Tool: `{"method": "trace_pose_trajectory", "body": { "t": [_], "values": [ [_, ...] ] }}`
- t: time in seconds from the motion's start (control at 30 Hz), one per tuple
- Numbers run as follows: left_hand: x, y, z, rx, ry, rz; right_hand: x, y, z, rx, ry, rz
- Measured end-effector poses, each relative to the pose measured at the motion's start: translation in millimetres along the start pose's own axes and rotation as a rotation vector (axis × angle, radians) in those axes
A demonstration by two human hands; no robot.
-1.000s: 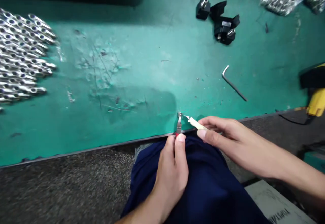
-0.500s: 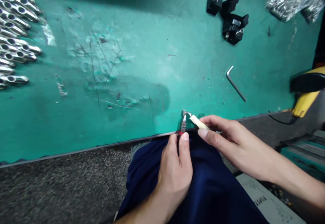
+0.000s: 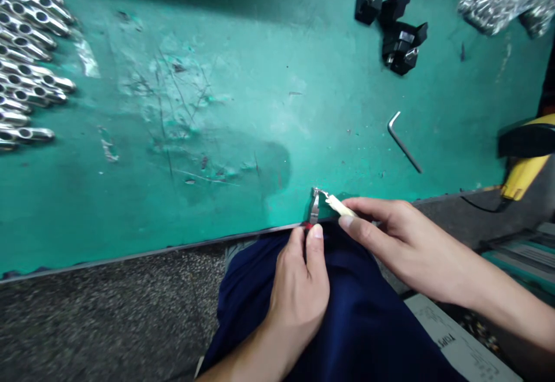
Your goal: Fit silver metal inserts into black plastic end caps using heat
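Observation:
My left hand (image 3: 301, 278) is closed on a pair of pliers (image 3: 314, 211) with a red grip, its metal jaws pointing away from me over the table edge. A small metal piece (image 3: 315, 191) sits at the tip of the jaws. Between thumb and fingers, my right hand (image 3: 399, 243) pinches a pale, cream-coloured stick (image 3: 340, 205), like a wrapped handle. Its thin metal end reaches the small piece at the jaws; whether the two are joined I cannot tell.
On the green table (image 3: 243, 110), an Allen key (image 3: 404, 146) lies to the right. Behind it are black blocks (image 3: 399, 47) with metal pins and a clear bag of metal parts (image 3: 494, 0). Shiny metal tubes (image 3: 30, 75) fill the far left. A yellow tool (image 3: 525, 177) stands at the right edge.
The view has shifted slightly, so the table's things sit a little further right. Both hands keep the same hold and nearly the same position.

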State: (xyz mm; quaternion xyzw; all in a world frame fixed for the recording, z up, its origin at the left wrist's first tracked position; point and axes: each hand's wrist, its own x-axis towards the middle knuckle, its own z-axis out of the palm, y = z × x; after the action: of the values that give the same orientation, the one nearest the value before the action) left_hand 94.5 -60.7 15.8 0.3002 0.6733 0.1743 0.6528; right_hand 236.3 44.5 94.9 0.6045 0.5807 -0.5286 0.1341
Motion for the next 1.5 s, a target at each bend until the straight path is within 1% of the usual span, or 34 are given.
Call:
{"method": "trace_pose_trajectory", "body": {
  "t": [0.27,0.5,0.8,1.2,1.4,1.5],
  "values": [
    [0,0,-1.1,-0.011,-0.011,0.028,-1,-1,1,-0.032,-0.008,-0.060],
    [0,2,-1.6,-0.005,0.001,0.054,-1,-1,-1,-0.044,-0.016,-0.098],
    [0,3,-2.3,-0.022,0.008,0.077,-1,0,-1,-0.116,0.033,-0.091],
    [0,2,-1.9,-0.032,0.022,0.084,1,-2,-5,-0.031,0.022,-0.053],
    [0,2,0.1,0.021,0.019,0.047,2,-11,-7,-0.118,-0.006,-0.020],
    [0,1,2.0,0.055,0.034,0.058,4,-16,-10,-0.178,-0.045,0.012]
  ]
}}
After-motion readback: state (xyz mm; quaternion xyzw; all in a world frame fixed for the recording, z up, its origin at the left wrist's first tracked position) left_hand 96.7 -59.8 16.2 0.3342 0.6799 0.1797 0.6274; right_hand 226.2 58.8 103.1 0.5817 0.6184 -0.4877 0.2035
